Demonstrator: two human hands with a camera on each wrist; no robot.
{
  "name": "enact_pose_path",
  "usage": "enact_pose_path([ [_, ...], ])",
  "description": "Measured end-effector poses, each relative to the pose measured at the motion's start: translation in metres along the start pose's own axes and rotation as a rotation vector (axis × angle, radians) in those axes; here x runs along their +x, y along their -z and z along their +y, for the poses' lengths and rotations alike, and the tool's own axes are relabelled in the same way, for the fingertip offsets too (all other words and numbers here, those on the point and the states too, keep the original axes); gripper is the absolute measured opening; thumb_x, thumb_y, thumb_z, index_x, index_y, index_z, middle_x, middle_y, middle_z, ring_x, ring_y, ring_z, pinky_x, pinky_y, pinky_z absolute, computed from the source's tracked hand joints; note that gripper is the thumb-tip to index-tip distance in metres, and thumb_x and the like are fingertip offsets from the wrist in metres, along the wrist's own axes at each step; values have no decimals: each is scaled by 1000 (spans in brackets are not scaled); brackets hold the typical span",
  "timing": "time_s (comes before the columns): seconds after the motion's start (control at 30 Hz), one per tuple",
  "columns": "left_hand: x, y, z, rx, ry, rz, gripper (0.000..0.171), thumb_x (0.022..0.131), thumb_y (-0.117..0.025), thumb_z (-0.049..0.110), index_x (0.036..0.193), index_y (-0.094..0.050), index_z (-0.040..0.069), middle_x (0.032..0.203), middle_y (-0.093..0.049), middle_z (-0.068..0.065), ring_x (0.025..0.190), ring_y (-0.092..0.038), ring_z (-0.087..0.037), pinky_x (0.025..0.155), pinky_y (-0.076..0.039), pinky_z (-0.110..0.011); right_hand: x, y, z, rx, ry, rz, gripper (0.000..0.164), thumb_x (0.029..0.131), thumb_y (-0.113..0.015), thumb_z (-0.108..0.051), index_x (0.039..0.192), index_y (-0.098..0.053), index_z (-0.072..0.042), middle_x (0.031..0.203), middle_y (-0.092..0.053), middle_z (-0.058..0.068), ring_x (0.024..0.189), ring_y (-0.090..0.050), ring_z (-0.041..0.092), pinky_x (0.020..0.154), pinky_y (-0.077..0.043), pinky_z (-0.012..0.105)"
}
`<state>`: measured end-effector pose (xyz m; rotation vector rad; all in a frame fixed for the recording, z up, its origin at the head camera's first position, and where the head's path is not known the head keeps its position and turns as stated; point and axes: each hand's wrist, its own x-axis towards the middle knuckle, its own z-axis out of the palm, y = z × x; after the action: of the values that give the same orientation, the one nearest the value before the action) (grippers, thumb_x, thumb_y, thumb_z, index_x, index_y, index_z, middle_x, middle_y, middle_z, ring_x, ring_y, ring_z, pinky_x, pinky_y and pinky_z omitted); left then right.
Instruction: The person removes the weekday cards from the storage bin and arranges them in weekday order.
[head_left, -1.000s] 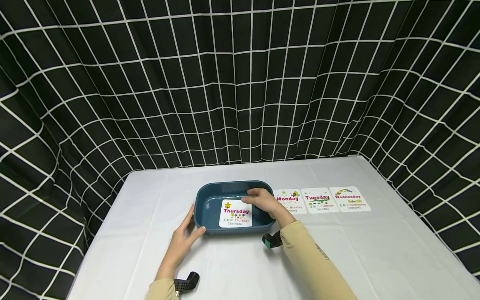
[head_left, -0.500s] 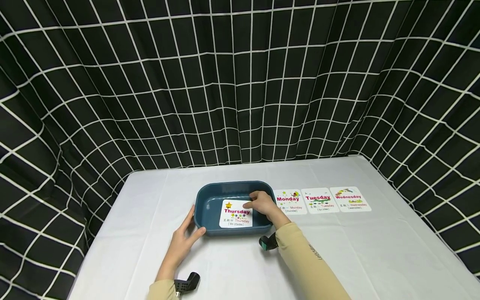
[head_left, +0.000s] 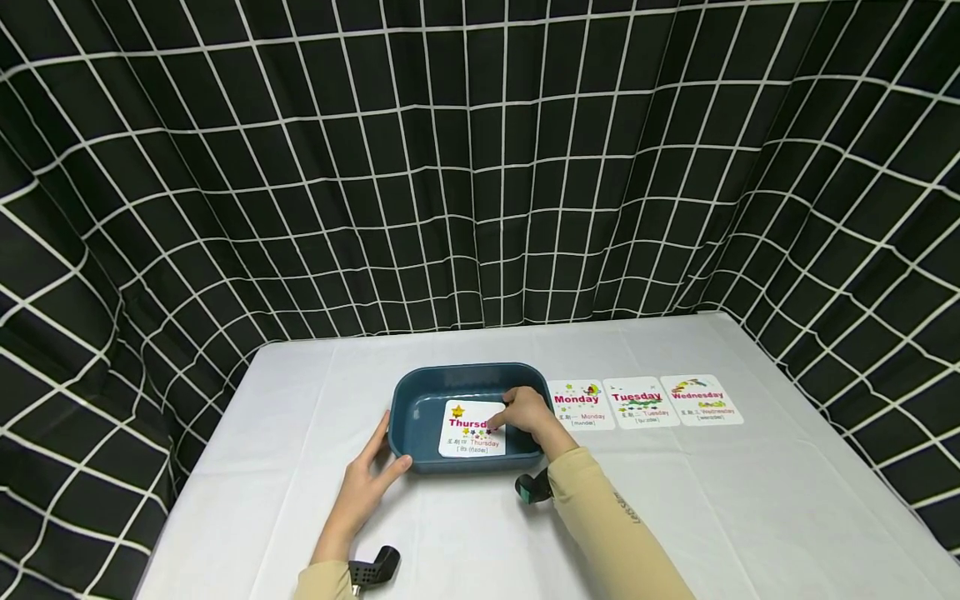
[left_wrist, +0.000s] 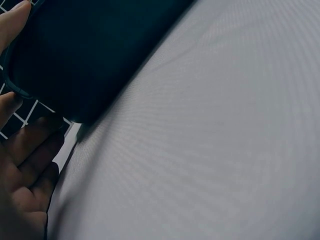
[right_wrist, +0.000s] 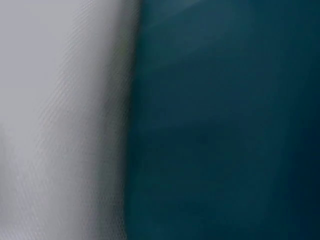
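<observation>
A dark blue tray (head_left: 420,462) with rounded corners stands on the table in the head view. Inside it lies a white Thursday card (head_left: 465,444) with a yellow star. My left hand (head_left: 363,487) holds the tray's left front corner, thumb on the front rim and fingers along the left end. In the left wrist view its lower fingers (left_wrist: 32,165) are loosely bent below the tray. My right hand (head_left: 528,412) reaches inside over the right wall; its thumb overlaps the Thursday card's right side and the other fingertips are hidden. The right wrist view shows only tray wall and cloth.
To the right of the tray, a Monday card (head_left: 581,406), a Tuesday card (head_left: 642,402) and a Wednesday card (head_left: 702,400) lie in a row, face up. A white cloth covers the table (head_left: 757,517). Behind hangs a black curtain (head_left: 480,183) with white grid lines.
My right hand has shifted slightly left and down, and its thumb reaches farther over the Thursday card. More of the Monday card shows. The left hand and the tray keep their place.
</observation>
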<state>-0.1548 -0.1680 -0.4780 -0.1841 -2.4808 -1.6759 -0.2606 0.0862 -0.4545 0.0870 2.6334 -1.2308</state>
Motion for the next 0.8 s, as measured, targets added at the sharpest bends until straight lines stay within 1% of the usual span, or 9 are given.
enact_pose_path([
  [0.2,0,0,-1,-4,-5,-1,72,85,-68,19,146,-30,15,131,-50,-16,127,-37,-32,104,-21,-56,1,-1,0,-9,-15,9,57,64,-84,-11,113,-60,8,116,-56,22,104,-53,31,90,-44,45],
  [0.33,0,0,0,-5,3,-1,72,85,-68,20,146,-30,15,131,-50,-16,127,-37,-33,104,-21,-56,3,-3,2,-48,-32,16,59,61,-86,-9,111,-59,4,117,-52,21,101,-51,31,90,-43,44],
  [0.43,0,0,0,-6,11,-2,73,85,-69,20,146,-30,16,131,-50,-15,128,-36,-33,104,-21,-56,3,-5,2,-96,-25,18,60,59,-88,-8,109,-57,1,115,-47,21,98,-48,31,88,-43,43],
  [0.53,0,-1,1,-9,16,-3,73,85,-69,20,146,-30,16,132,-50,-15,128,-35,-32,104,-20,-56,2,-6,2,-120,-7,26,58,58,-88,-7,107,-56,1,111,-47,20,96,-48,31,87,-43,43],
  [0.67,0,-1,1,-6,10,0,73,84,-69,20,146,-31,15,131,-50,-15,128,-36,-32,104,-21,-56,0,-5,1,-117,1,32,56,58,-87,-5,105,-56,1,109,-47,20,95,-48,31,85,-44,41],
  [0.8,0,0,0,-4,3,3,72,84,-69,19,146,-31,15,130,-51,-16,127,-38,-33,104,-21,-56,0,-5,0,-95,-5,40,58,60,-86,-2,106,-51,1,109,-47,21,94,-48,31,84,-44,42],
])
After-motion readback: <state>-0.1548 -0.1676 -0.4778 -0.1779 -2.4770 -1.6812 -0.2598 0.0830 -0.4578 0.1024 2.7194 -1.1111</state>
